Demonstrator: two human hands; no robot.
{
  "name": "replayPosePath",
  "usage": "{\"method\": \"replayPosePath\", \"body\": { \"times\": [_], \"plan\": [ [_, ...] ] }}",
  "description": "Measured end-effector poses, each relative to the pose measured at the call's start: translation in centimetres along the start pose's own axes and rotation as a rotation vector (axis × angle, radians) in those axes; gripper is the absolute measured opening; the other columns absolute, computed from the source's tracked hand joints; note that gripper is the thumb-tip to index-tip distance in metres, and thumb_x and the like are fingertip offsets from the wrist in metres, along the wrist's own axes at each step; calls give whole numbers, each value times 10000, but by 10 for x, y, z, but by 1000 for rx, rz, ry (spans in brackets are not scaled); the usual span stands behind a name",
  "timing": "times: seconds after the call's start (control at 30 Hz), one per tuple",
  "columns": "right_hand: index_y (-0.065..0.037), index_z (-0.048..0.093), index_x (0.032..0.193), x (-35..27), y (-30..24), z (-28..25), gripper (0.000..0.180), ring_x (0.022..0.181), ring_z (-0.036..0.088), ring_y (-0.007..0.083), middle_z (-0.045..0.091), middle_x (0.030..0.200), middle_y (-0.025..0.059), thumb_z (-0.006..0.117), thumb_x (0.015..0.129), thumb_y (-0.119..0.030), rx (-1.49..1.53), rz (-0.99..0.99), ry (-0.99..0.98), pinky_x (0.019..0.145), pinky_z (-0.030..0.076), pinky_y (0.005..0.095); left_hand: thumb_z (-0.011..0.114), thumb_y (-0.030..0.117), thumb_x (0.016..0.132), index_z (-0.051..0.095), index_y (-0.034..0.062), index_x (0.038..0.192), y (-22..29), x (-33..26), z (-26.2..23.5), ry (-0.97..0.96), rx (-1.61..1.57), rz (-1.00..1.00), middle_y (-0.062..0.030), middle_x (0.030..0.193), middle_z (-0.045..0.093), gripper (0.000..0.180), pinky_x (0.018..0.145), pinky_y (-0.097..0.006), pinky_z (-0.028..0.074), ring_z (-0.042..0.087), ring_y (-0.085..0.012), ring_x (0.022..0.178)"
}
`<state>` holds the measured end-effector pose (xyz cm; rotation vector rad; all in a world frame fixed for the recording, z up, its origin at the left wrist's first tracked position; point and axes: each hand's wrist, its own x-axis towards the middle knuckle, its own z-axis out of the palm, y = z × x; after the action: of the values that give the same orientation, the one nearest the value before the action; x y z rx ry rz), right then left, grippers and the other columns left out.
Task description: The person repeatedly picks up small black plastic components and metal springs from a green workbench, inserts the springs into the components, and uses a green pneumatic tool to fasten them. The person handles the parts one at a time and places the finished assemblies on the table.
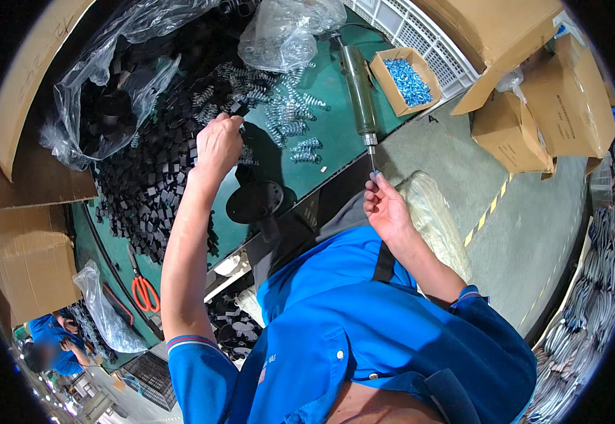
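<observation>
My left hand (219,145) reaches over the green table, between a heap of small black plastic pieces (148,187) and a pile of metal coil springs (286,106). Its fingers are drawn together; whatever they hold is hidden. My right hand (387,208) is beyond the table's near edge, thumb and fingers pinched around what looks like a small blue screw at the tip of the bit. The bit belongs to a dark green power screwdriver (358,88), pointing toward me. Close to my left wrist stands a round black part (254,201) with a flat top.
An open carton of blue screws (408,81) sits beside a white plastic crate (431,42). Clear plastic bags (279,42) lie on the table. Orange-handled scissors (145,293) are at the left edge. Cardboard boxes (28,261) flank the table. A co-worker (56,343) sits far left.
</observation>
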<state>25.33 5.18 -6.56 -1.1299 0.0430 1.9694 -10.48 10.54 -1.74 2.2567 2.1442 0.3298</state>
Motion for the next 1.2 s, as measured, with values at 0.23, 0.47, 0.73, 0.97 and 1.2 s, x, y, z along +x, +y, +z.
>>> {"method": "replayPosePath", "body": {
  "times": [0.23, 0.47, 0.73, 0.97, 1.2],
  "plan": [
    [-89, 673, 1049, -5, 1, 7, 215, 737, 553, 123, 646, 888, 11, 702, 927, -264, -12, -1, 8, 609, 427, 261, 656, 70, 863, 681, 56, 1082, 15, -27, -48, 241, -444, -275, -108, 939, 632, 221, 723, -348, 530, 660, -252, 808],
    [-111, 684, 1024, -4, 4, 3, 188, 748, 560, 122, 647, 906, 14, 703, 924, -270, -35, -31, 9, 623, 438, 261, 737, 53, 814, 692, 4, 987, 29, -65, -47, 30, -755, -410, -73, 857, 669, 185, 701, -279, 515, 653, -146, 762],
    [-91, 679, 1052, 3, 1, -3, 206, 716, 554, 118, 654, 902, 20, 683, 940, -265, -43, -19, -85, 594, 432, 261, 752, 84, 772, 716, 60, 959, 33, -80, -37, 66, -509, -284, -86, 875, 663, 191, 703, -333, 524, 669, -226, 783],
    [-74, 653, 1059, 10, 1, -6, 194, 729, 574, 136, 634, 887, 32, 642, 966, -244, -222, -158, -59, 593, 454, 274, 791, 127, 728, 716, 75, 1000, 34, -91, -27, 74, -541, -422, -97, 877, 652, 287, 753, -374, 526, 656, -275, 845],
    [-62, 628, 1121, 1, -29, -17, 275, 760, 611, 133, 657, 931, 44, 596, 978, -295, -394, -299, 15, 592, 461, 262, 735, 254, 805, 687, 55, 1149, -8, -76, -40, 233, -249, -560, -126, 945, 655, 401, 767, -390, 526, 655, -283, 870]
  ]
}}
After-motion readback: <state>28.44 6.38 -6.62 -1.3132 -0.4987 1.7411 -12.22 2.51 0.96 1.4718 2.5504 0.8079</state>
